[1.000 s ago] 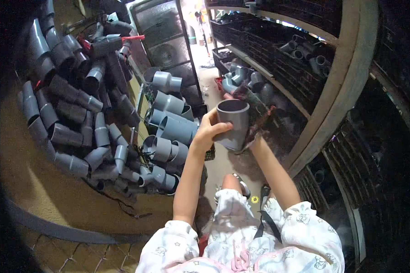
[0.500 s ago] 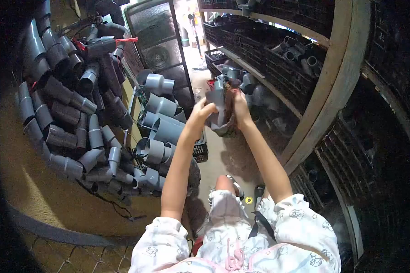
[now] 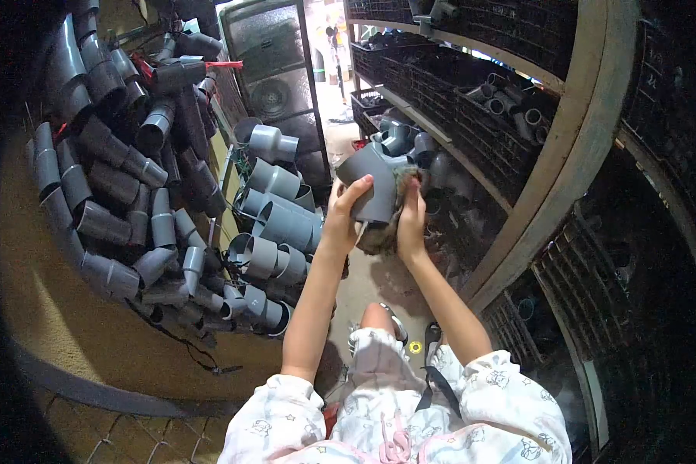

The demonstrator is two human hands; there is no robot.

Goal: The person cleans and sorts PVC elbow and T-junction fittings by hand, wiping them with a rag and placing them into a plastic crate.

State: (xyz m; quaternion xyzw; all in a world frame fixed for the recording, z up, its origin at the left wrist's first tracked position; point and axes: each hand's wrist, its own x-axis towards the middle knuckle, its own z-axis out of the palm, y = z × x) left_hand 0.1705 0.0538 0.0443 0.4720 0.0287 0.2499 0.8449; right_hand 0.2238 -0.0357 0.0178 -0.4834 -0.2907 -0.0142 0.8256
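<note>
My left hand [image 3: 343, 215] grips a grey plastic pipe elbow [image 3: 373, 185], its thumb lying across the near side. The elbow is held up in front of me, one open end toward the upper left and the other pointing down. Close against its right side, my right hand [image 3: 412, 220] is closed on a crumpled, dirty-looking rag [image 3: 404, 185]. Part of the rag hangs below the elbow, between my two hands. The fingers behind the elbow and the rag are hidden.
Strung bunches of grey pipe fittings [image 3: 108, 182] cover the left wall, with larger grey couplings [image 3: 274, 182] stacked beside them. Along the right stand shelves of black crates [image 3: 479, 116] behind a wooden post [image 3: 553, 185]. A narrow floor aisle [image 3: 379, 286] runs toward a bright opening.
The elbow has turned and come nearer, so that its curved side now shows clearly. Both hands have shifted slightly lower, and the rag stays in my right hand on the elbow's right side.
</note>
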